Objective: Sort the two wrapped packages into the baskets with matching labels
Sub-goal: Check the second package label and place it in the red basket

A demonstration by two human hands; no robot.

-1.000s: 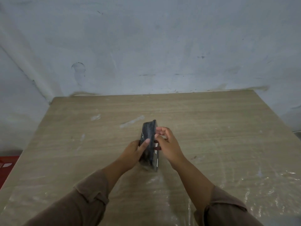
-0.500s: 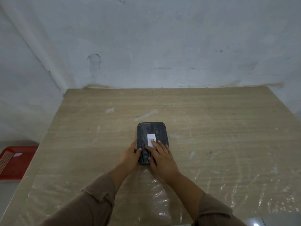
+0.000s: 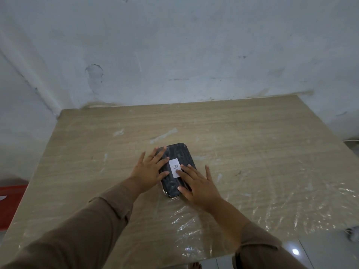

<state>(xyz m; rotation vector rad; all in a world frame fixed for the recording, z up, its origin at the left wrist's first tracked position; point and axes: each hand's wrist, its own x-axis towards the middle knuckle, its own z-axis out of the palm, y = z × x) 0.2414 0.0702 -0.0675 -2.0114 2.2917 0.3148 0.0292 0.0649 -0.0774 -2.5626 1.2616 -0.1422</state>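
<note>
A dark wrapped package (image 3: 179, 154) lies flat on the wooden table (image 3: 252, 144), in its middle. On its top sits a white paper label (image 3: 174, 167) marked with the letter B. My left hand (image 3: 149, 169) rests flat on the package's left side with fingers spread. My right hand (image 3: 200, 186) lies flat over its near right part, one fingertip touching the label. Neither hand grips the package. No second package is in view.
A sheet of clear plastic wrap (image 3: 223, 216) covers the near part of the table. A red basket (image 3: 10, 202) sits on the floor past the table's left edge. A grey wall (image 3: 174, 55) stands right behind the table.
The package stood on its edge between both hands one second ago. It now lies flat with the label up, and both hands have spread flat on top of it.
</note>
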